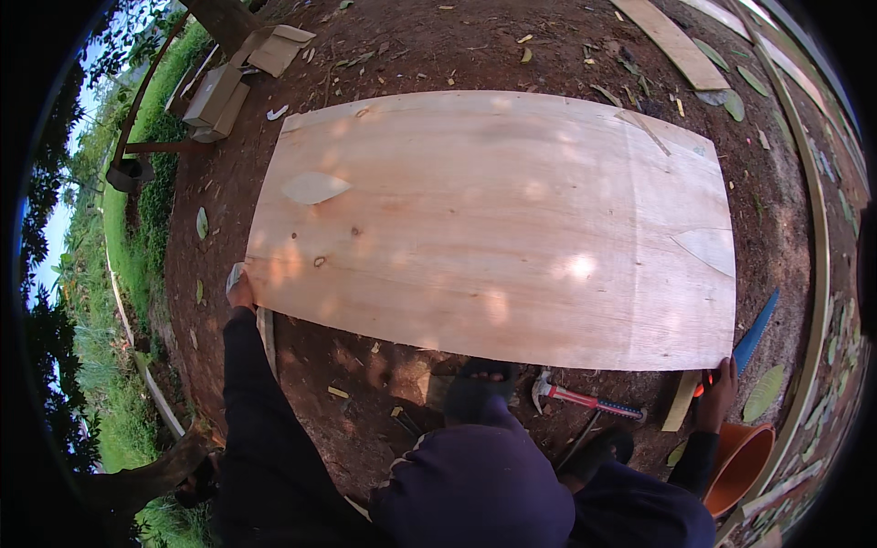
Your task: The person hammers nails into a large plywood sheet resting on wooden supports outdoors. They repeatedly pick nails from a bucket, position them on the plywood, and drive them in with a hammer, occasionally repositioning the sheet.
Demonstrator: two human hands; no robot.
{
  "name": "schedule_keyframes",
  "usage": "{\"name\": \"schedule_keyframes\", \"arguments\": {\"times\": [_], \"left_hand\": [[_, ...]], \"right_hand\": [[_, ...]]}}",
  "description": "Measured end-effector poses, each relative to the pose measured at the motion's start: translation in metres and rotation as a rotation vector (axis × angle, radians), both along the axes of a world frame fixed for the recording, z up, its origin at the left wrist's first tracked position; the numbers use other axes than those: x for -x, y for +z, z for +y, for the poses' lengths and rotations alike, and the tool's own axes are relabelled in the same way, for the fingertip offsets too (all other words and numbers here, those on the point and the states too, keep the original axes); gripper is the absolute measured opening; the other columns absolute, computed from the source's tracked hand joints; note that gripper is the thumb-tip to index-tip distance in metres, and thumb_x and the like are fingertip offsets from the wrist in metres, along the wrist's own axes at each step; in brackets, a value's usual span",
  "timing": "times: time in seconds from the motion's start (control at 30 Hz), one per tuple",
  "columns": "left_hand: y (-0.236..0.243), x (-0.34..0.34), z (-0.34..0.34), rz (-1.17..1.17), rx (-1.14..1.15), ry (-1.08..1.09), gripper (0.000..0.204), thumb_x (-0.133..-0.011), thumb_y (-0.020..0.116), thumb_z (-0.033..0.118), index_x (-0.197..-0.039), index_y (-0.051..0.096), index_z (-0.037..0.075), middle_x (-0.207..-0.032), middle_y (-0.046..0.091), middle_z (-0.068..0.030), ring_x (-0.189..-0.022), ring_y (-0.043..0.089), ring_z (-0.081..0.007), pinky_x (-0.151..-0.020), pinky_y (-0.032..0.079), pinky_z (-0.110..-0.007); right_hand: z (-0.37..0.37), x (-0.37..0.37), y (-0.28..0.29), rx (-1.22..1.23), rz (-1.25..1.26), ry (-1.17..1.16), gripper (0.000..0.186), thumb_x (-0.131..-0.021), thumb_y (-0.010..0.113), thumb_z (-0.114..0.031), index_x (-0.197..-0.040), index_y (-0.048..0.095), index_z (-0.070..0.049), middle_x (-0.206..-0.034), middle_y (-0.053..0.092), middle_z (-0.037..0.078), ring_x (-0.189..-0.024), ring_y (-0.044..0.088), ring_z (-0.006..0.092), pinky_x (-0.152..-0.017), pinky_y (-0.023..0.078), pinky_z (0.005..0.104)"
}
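Note:
A large pale plywood sheet (475,228) with a few knots and patches spans the middle, dappled with sunlight. At its near left corner my left hand (240,290) has its fingers closed on the edge. My right hand (721,388) grips the near right corner. Just beyond that hand, a saw with a blue blade (756,329) lies on the dirt, its orange handle partly hidden. A claw hammer (589,398) with a red and blue handle rests below the sheet, near my feet. A short wooden strip (678,406) sits under the right end.
An orange bucket-like container (740,466) stands at lower right. Long boards (808,247) lie along the right side, another plank (667,36) at the back. Cardboard boxes (210,96) and a tree trunk (219,18) are at back left. Grass (137,247) borders the dirt on the left.

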State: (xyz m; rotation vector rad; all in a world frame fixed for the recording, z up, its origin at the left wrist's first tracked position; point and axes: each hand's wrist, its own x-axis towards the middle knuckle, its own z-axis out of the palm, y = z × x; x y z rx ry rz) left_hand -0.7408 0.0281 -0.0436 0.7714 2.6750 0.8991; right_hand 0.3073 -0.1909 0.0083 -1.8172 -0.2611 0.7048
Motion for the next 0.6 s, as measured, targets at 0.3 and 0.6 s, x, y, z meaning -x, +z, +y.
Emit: {"name": "schedule_keyframes", "arguments": {"times": [0.3, 0.6], "left_hand": [[-0.036, -0.024, 0.003, -0.233, -0.015, 0.085, 0.072, -0.099, 0.068, 0.046, -0.137, 0.055, -0.014, -0.128, 0.067, -0.0212, -0.110, 0.067, -0.0318, -0.090, 0.054, -0.044], [-0.015, -0.028, 0.000, -0.288, 0.055, 0.025, 0.070, -0.104, 0.057, 0.053, -0.134, 0.058, -0.010, -0.121, 0.068, -0.0188, -0.109, 0.065, -0.0313, -0.092, 0.051, -0.047]], "right_hand": [[-0.005, -0.007, 0.012, -0.020, -0.130, 0.147, 0.043, -0.110, 0.050, -0.028, -0.142, 0.055, -0.001, -0.124, 0.064, 0.008, -0.109, 0.061, 0.0166, -0.092, 0.050, 0.0332], [0.001, 0.025, 0.009, -0.110, -0.055, -0.005, 0.050, -0.109, 0.054, -0.027, -0.152, 0.042, -0.004, -0.127, 0.061, 0.010, -0.109, 0.061, 0.0183, -0.091, 0.051, 0.0347]]}}
